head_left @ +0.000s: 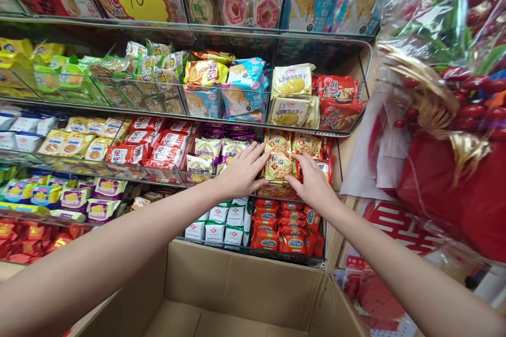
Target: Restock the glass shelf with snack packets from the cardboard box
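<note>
My left hand (247,169) reaches into a shelf compartment with fingers stretched and slightly spread, its fingertips at the left edge of a yellow biscuit packet (279,165). On the packet's other side, my right hand (312,181) has its thumb and index finger apart, touching the right edge. Both hands are open around the packet, which rests in the compartment among similar yellow packets (308,144). Parts of the right hand's other fingers are hidden. Purple-and-cream packets (201,164) lie left of my left hand.
An open cardboard box (241,279) stands below the shelf, in front of me. Red packets (282,226) and white-green packets (216,224) fill the row beneath. A clear shelf edge (237,118) runs above my hands. Wrapped red decorations (446,158) hang at right.
</note>
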Available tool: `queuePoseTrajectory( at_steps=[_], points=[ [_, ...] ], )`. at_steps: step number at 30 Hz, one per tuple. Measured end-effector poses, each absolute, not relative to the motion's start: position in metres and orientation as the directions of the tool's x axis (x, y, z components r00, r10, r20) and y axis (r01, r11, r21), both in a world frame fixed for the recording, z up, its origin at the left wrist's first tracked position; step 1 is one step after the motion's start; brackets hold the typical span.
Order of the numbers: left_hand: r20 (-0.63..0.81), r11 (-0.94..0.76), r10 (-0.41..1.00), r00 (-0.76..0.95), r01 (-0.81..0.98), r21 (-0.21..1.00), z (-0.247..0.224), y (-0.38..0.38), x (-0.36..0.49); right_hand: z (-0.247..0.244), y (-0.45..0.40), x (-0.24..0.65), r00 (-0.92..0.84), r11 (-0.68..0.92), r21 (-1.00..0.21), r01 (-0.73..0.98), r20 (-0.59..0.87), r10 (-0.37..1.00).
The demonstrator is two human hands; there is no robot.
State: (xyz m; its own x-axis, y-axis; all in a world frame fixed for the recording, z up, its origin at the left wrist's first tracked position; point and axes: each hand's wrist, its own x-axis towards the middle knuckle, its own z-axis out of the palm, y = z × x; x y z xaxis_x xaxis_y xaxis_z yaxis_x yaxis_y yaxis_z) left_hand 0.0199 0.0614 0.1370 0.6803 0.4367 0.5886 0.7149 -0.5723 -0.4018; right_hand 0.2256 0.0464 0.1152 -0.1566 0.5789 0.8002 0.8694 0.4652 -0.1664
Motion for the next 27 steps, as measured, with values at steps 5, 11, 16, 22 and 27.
queuePoseTrajectory(
  at_steps=[5, 11, 16, 22, 27],
  points=[
    [0.609, -0.558, 0.418, 0.674, 0.719, -0.414, 0.133, 0.063, 0.022, 0.115, 0.044, 0.226, -0.195, 0.482, -0.137, 0.866, 0.794, 0.576],
    [0.656, -0.528, 0.391, 0.645, 0.741, -0.414, 0.130, 0.071, 0.026, 0.113, 0.049, 0.226, -0.183, 0.509, -0.101, 0.855, 0.860, 0.477],
    [0.717, -0.487, 0.338, 0.609, 0.766, -0.421, 0.142, 0.078, 0.038, 0.124, 0.066, 0.225, -0.160, 0.552, -0.005, 0.834, 0.955, 0.250],
    [0.709, -0.474, 0.278, 0.648, 0.734, -0.486, 0.149, 0.076, 0.056, 0.146, 0.094, 0.219, -0.050, 0.487, -0.080, 0.870, 0.968, 0.248],
    [0.679, -0.473, 0.274, 0.681, 0.711, -0.521, 0.138, 0.074, 0.056, 0.152, 0.103, 0.221, -0.136, 0.482, -0.031, 0.876, 0.941, 0.309]
  ],
)
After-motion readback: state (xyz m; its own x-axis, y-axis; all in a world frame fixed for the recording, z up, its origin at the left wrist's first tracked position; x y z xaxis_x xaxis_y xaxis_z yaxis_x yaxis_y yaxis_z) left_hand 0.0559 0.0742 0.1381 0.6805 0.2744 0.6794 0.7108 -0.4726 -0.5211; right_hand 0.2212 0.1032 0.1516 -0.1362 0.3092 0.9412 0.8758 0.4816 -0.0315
